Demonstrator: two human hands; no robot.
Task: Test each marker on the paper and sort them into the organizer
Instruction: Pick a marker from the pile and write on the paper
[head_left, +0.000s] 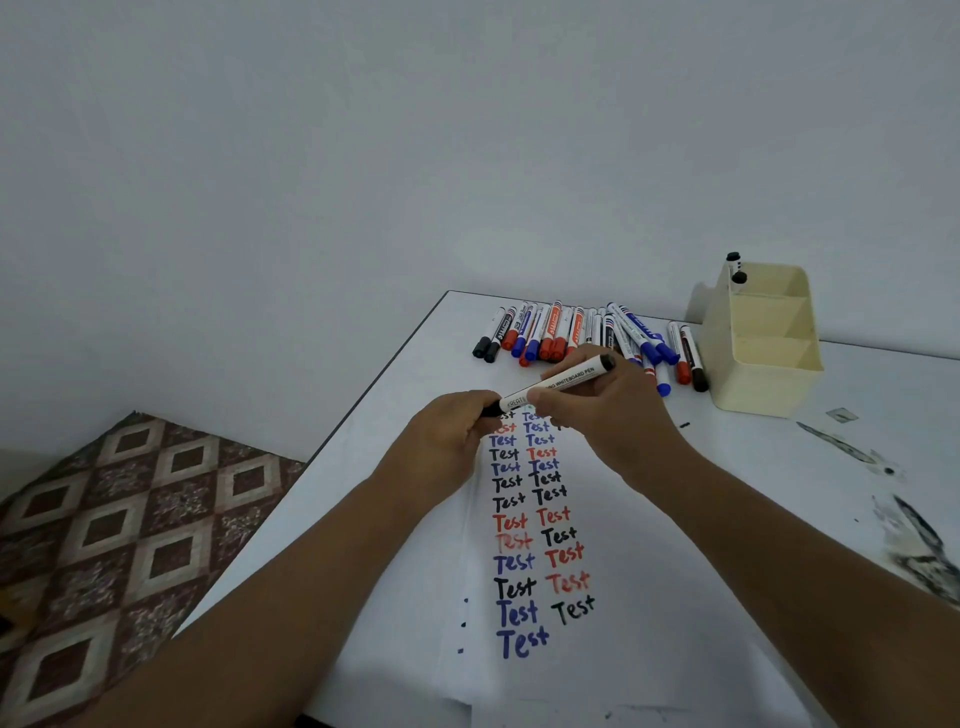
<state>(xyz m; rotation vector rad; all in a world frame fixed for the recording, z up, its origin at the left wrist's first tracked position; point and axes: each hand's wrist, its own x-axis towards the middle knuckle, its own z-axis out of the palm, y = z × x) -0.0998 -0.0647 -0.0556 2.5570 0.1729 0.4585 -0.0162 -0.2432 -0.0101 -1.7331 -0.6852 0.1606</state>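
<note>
Gripping a white-barrelled black whiteboard marker (556, 385) with both hands: left hand (452, 436) curls round its black cap end, right hand (608, 410) pinches the barrel, marker tilted above the white paper sheet (649, 597) covered in black, red and blue "Test" rows. Loose pile of red, blue and black markers (582, 332) lies on the white table (883, 415) behind. Cream plastic compartmented organizer (763, 358) stands just right of the pile, two black-ended markers (735, 267) in its far compartment.
</note>
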